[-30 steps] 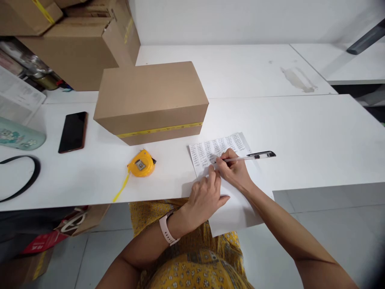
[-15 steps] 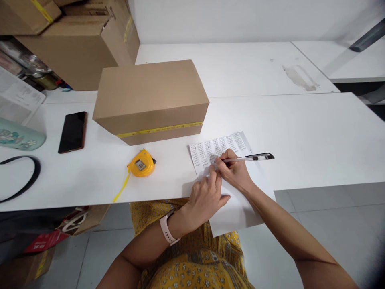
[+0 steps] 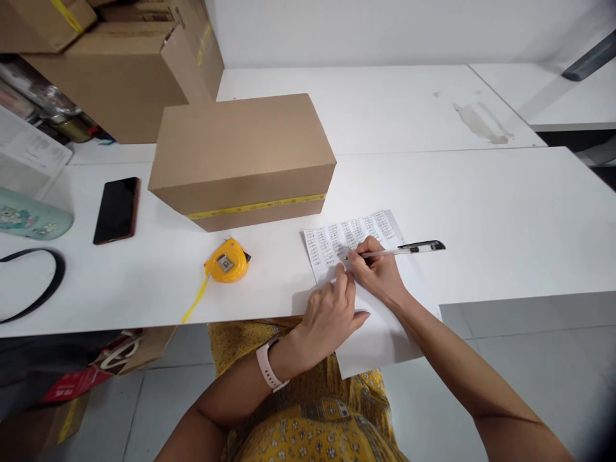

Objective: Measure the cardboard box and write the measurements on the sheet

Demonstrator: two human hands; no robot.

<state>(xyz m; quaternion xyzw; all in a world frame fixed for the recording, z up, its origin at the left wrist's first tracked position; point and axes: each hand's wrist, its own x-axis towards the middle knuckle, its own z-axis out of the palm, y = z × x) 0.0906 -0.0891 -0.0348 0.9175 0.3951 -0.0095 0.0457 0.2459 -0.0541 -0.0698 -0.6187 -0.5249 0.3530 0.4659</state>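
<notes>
My right hand (image 3: 378, 273) grips a clear pen (image 3: 409, 249) with a black cap on its rear end. The pen's tip is at the handwriting on a white sheet of paper (image 3: 375, 337). Columns of small handwritten entries fill the sheet's upper part; its lower part is blank and hangs past the table edge. My left hand (image 3: 330, 308) lies flat on the sheet's left side, fingers stretched out, its fingertips close to the pen tip. A pale pink watch band circles my left wrist. Behind the sheet, to the left, stands a closed cardboard box (image 3: 240, 144) with yellow tape.
A yellow tape measure (image 3: 228, 262) lies near the table's front edge, its yellow strip partly out. Further left are a phone (image 3: 117, 210), a green bottle (image 3: 33, 215) and a black band (image 3: 60, 273). Larger cardboard boxes (image 3: 120, 83) are stacked at the back left of the white table (image 3: 481, 218).
The pen's rear end has shifted slightly to the right and up as my right hand moves a little over the paper. My left hand stays in place.
</notes>
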